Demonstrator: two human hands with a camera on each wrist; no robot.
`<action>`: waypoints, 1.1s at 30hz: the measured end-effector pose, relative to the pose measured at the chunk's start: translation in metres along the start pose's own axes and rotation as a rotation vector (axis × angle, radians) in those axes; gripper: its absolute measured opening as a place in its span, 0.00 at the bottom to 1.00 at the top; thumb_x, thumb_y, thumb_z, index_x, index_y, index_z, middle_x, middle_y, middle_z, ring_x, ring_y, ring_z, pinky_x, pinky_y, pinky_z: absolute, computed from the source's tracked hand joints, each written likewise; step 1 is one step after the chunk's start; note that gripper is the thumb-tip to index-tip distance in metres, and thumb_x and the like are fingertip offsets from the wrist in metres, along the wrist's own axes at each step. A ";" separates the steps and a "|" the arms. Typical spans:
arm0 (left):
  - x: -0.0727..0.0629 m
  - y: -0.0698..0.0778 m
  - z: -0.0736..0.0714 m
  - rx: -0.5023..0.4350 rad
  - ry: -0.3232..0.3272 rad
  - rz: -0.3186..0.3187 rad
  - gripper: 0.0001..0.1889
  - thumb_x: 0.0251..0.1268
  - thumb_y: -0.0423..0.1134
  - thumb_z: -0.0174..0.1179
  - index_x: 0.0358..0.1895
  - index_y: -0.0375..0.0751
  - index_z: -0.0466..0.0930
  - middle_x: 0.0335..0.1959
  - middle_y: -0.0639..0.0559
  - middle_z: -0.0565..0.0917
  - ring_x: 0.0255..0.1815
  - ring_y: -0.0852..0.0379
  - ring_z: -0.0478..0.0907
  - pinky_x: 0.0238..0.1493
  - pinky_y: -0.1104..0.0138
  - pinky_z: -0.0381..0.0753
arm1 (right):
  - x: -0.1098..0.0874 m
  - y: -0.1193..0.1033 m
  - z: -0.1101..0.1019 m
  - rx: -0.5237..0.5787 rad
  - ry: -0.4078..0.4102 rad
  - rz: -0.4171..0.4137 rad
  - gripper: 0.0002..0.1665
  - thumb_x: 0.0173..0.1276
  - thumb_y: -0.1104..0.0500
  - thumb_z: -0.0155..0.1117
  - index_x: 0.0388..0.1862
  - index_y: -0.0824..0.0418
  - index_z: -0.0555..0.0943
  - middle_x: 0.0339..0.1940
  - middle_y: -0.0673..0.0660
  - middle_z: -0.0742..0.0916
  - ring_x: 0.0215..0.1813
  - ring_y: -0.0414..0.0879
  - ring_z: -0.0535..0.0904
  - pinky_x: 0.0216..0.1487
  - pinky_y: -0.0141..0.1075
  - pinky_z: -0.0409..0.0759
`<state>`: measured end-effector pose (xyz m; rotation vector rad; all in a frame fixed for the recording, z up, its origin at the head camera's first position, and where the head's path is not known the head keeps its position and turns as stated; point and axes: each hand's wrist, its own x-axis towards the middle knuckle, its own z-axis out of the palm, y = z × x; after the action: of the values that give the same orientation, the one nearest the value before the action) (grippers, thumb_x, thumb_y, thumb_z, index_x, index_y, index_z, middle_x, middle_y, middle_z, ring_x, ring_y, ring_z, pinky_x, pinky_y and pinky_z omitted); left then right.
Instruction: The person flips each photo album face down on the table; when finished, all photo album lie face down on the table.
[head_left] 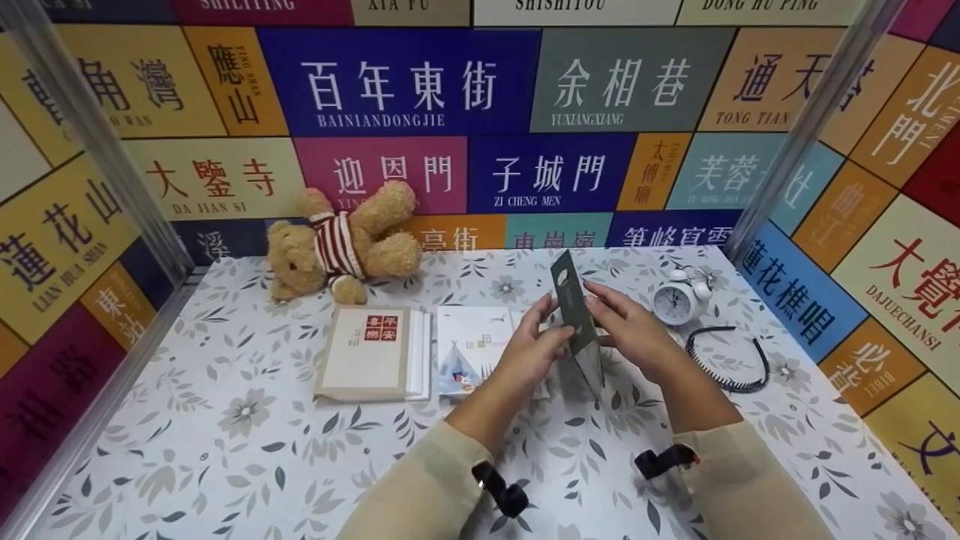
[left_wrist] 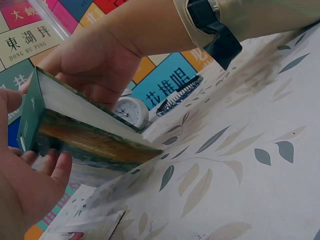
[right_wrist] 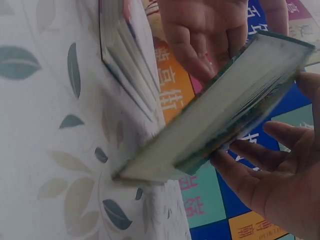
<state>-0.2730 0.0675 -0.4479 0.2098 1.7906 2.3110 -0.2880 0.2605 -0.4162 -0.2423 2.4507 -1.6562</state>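
A dark green hardcover book [head_left: 577, 315] stands tilted on edge over the table, between both hands. At its left side my left hand [head_left: 534, 341] grips it by the spine, the thumb on the dark face. My right hand [head_left: 634, 326] holds the opposite cover with bent fingers. In the left wrist view the book [left_wrist: 95, 145] shows white page edges and a painted landscape on the cover. The right wrist view shows the pages of the book [right_wrist: 200, 115] slightly parted, its lower corner close to the table, with the right hand's fingers [right_wrist: 250, 160] against the cover.
A white illustrated book [head_left: 472, 352] lies left of the hands, next to a stack topped by a beige book [head_left: 367, 352]. Behind lies a teddy bear [head_left: 345, 244] in a striped shirt. To the right are a white alarm clock [head_left: 679, 296] and a black headband [head_left: 727, 360].
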 end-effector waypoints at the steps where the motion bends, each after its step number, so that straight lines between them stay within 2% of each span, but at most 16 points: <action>1: -0.001 0.000 0.000 0.014 -0.019 0.018 0.39 0.75 0.41 0.61 0.86 0.46 0.59 0.85 0.45 0.67 0.74 0.52 0.77 0.74 0.52 0.80 | -0.001 -0.002 0.000 0.031 -0.002 0.002 0.43 0.85 0.35 0.49 0.90 0.51 0.56 0.85 0.65 0.70 0.79 0.59 0.75 0.71 0.50 0.84; 5: -0.003 -0.001 -0.002 0.117 -0.096 0.073 0.34 0.78 0.41 0.58 0.84 0.52 0.64 0.84 0.49 0.66 0.79 0.48 0.72 0.77 0.54 0.77 | -0.003 -0.006 -0.002 0.141 -0.006 0.016 0.44 0.87 0.37 0.48 0.91 0.53 0.51 0.80 0.68 0.73 0.64 0.45 0.84 0.58 0.38 0.88; 8: -0.003 -0.004 -0.004 0.185 -0.152 0.092 0.33 0.78 0.42 0.58 0.84 0.54 0.65 0.86 0.53 0.63 0.83 0.45 0.68 0.78 0.54 0.76 | -0.004 -0.007 -0.007 0.179 -0.001 0.030 0.43 0.87 0.41 0.51 0.91 0.54 0.50 0.78 0.68 0.73 0.54 0.38 0.87 0.53 0.34 0.89; 12: -0.002 -0.010 -0.006 0.211 -0.207 0.059 0.33 0.78 0.42 0.58 0.84 0.53 0.64 0.84 0.50 0.63 0.81 0.44 0.69 0.76 0.55 0.78 | -0.004 -0.006 -0.015 0.169 0.007 0.032 0.45 0.85 0.46 0.57 0.91 0.54 0.49 0.82 0.68 0.70 0.54 0.35 0.86 0.54 0.31 0.88; 18: 0.002 -0.022 -0.008 0.242 -0.235 -0.014 0.35 0.78 0.42 0.61 0.85 0.52 0.62 0.84 0.43 0.62 0.76 0.45 0.75 0.73 0.55 0.80 | -0.003 -0.002 -0.023 0.145 0.042 0.049 0.49 0.82 0.49 0.63 0.91 0.51 0.50 0.83 0.67 0.68 0.56 0.37 0.83 0.53 0.31 0.88; 23: 0.001 -0.026 -0.008 0.379 -0.214 0.012 0.34 0.76 0.41 0.63 0.82 0.46 0.67 0.81 0.40 0.68 0.76 0.43 0.75 0.77 0.54 0.77 | 0.002 0.006 -0.029 0.148 0.076 0.089 0.51 0.80 0.50 0.66 0.91 0.50 0.49 0.83 0.66 0.67 0.51 0.37 0.85 0.49 0.31 0.89; 25: 0.001 -0.026 -0.009 0.463 -0.203 0.026 0.33 0.75 0.42 0.64 0.81 0.45 0.69 0.81 0.41 0.68 0.78 0.43 0.73 0.81 0.53 0.72 | 0.004 0.010 -0.031 0.128 0.092 0.116 0.52 0.80 0.48 0.67 0.91 0.51 0.49 0.84 0.66 0.66 0.53 0.37 0.84 0.49 0.30 0.89; 28: 0.001 -0.026 -0.010 0.540 -0.205 0.018 0.33 0.74 0.44 0.63 0.80 0.47 0.71 0.84 0.43 0.67 0.82 0.42 0.68 0.86 0.51 0.65 | 0.007 0.016 -0.034 0.045 0.124 0.155 0.53 0.79 0.44 0.67 0.91 0.52 0.50 0.86 0.66 0.64 0.63 0.44 0.80 0.51 0.28 0.85; 31: 0.000 -0.025 -0.010 0.576 -0.212 -0.009 0.33 0.73 0.46 0.64 0.80 0.49 0.72 0.85 0.46 0.66 0.85 0.43 0.64 0.87 0.49 0.60 | 0.010 0.022 -0.038 -0.055 0.150 0.180 0.53 0.79 0.42 0.66 0.91 0.53 0.50 0.87 0.67 0.64 0.73 0.54 0.73 0.54 0.28 0.81; 33: 0.000 -0.024 -0.010 0.589 -0.218 -0.023 0.33 0.72 0.46 0.64 0.80 0.49 0.72 0.85 0.47 0.67 0.85 0.43 0.65 0.87 0.48 0.60 | 0.011 0.026 -0.041 -0.091 0.159 0.191 0.54 0.78 0.43 0.67 0.91 0.54 0.50 0.86 0.68 0.64 0.76 0.57 0.70 0.55 0.29 0.79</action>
<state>-0.2731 0.0639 -0.4741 0.5025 2.2782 1.6087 -0.3087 0.3044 -0.4254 0.1144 2.5738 -1.5398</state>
